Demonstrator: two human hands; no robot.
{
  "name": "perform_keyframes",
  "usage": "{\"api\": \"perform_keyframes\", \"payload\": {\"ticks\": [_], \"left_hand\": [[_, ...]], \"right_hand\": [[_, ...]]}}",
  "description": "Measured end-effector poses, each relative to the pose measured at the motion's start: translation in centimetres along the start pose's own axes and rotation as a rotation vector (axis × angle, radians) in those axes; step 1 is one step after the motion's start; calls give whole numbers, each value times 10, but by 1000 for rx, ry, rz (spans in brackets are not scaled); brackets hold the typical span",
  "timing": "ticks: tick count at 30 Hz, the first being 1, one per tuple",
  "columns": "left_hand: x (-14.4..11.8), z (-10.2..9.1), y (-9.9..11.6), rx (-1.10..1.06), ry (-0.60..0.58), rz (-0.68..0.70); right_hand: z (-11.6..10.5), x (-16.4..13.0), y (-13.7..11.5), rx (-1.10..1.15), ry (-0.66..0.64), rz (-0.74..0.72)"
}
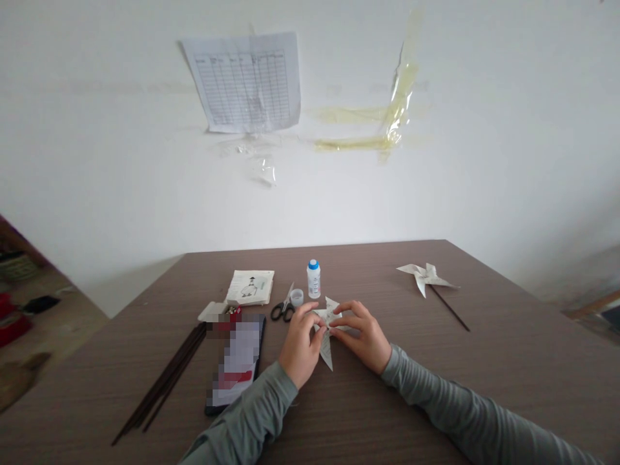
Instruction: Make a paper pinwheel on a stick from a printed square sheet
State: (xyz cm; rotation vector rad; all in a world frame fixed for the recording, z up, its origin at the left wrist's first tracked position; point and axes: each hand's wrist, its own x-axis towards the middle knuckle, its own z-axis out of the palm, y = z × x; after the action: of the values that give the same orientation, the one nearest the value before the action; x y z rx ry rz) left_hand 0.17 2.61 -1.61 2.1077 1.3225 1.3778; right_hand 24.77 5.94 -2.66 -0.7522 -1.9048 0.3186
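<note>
A folded paper pinwheel (327, 354) with printed text lies on the table between my hands. My left hand (304, 345) pinches its left side near the centre, thumb and fingers together. From the right, my right hand (362, 336) has its thumb and fingers closed at the pinwheel's middle. Parts of the paper are hidden behind the fingers. Just beyond stands a white glue bottle (314, 284) with a blue cap. Beside it are a small translucent cup (297, 297) and black-handled scissors (283, 311), whose blades point away from me.
A finished-looking pinwheel (426, 279) on a dark stick rests at the right. To the left lie a stack of paper (249, 289), a phone (237, 368), a small open box (213, 312) and several dark sticks (165, 381). A wall rises behind the table (387, 413).
</note>
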Motion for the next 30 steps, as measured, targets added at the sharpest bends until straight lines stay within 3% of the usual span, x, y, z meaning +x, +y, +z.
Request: {"api": "perform_keyframes", "payload": {"ticks": [30], "left_hand": [[0, -4, 5, 61, 12, 49]], "right_hand": [[1, -1, 0, 19, 42, 26]]}}
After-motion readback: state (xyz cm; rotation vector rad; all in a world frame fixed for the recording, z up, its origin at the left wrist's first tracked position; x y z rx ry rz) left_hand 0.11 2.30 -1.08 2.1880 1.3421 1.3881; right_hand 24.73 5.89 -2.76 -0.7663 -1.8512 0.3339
